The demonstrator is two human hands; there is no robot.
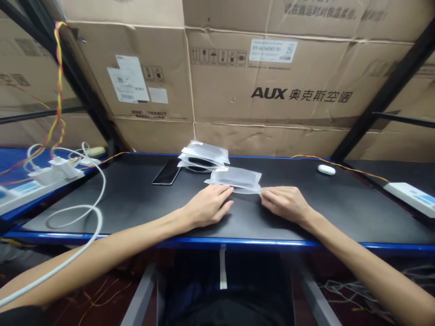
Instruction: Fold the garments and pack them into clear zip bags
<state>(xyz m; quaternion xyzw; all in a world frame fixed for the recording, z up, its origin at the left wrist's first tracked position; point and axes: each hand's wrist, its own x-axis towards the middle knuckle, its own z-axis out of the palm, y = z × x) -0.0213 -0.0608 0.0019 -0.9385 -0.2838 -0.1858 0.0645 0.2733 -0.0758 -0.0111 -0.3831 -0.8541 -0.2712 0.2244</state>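
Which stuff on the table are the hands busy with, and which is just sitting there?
Busy with: frosted plastic pouch, touched at its ends by left hand and right hand; pile of similar pouches behind it.

Just lying about: phone, small white case, power strip, white cable.

1. Black table (136, 203), blue-edged.
2. Dark phone (166, 172), lying flat, left of centre.
3. Stack of translucent pouches (204, 156), far centre, just right of the phone.
4. White earbud case (326, 170), far right.
5. White power strip (413, 198), right edge.
6. White cable (91, 213), looping at left.
7. Cardboard boxes (272, 90), stacked behind the table.
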